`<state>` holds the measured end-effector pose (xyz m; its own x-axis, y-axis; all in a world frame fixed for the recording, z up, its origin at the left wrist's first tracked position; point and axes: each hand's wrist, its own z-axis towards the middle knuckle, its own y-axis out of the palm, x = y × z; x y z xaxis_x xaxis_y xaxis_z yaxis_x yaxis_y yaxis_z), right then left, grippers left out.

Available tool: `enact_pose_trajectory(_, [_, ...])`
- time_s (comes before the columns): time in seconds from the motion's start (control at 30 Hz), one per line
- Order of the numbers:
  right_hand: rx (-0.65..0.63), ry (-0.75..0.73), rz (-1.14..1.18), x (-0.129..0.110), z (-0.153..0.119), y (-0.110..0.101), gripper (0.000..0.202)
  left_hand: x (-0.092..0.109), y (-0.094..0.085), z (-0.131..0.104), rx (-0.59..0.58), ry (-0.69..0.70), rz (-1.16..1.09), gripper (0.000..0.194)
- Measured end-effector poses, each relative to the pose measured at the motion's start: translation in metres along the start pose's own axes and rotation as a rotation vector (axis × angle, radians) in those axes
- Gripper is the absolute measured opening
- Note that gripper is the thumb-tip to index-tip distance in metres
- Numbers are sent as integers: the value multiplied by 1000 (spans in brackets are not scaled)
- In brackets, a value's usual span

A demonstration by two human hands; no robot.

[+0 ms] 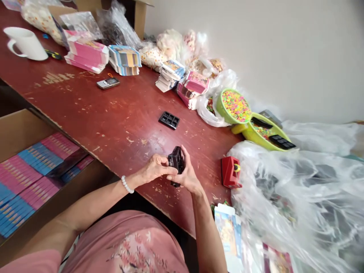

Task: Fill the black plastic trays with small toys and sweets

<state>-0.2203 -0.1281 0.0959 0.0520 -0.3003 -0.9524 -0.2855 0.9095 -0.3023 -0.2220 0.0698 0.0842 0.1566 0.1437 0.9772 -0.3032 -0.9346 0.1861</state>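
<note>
Above the table's front edge, both my hands hold a small black plastic tray piece (pixel 176 163), tilted on its side. My left hand (pixel 156 167), with a white bead bracelet (pixel 127 184) at its wrist, grips its left side with fingers closed. My right hand (pixel 188 172) wraps round its right side, thumb across the front. Whether it is one tray or several nested together I cannot tell. Beyond my hands a black tray with six compartments (pixel 169 120) lies flat on the red table (pixel 113 125).
A red tape dispenser (pixel 231 172) stands right of my hands. Green bowls (pixel 233 106) of colourful pieces and plastic bags (pixel 284 189) lie further right. Folded boxes (pixel 88 56), a phone (pixel 108 83) and a white mug (pixel 27 43) sit at the back left. A carton (pixel 34 125) holds packed boxes.
</note>
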Motion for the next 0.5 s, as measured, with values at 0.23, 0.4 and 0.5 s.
enact_pose_trajectory(0.23, [611, 85, 423, 41, 18, -74, 111, -12, 21, 106, 173, -216, -415, 40])
enact_pose_trajectory(0.4, [608, 121, 251, 53, 24, -79, 116, -28, 53, 189, 216, -315, -479, 45])
enact_pose_trajectory(0.5, [608, 111, 104, 61, 21, -84, 114, -31, 52, 207, 228, -345, -478, 39])
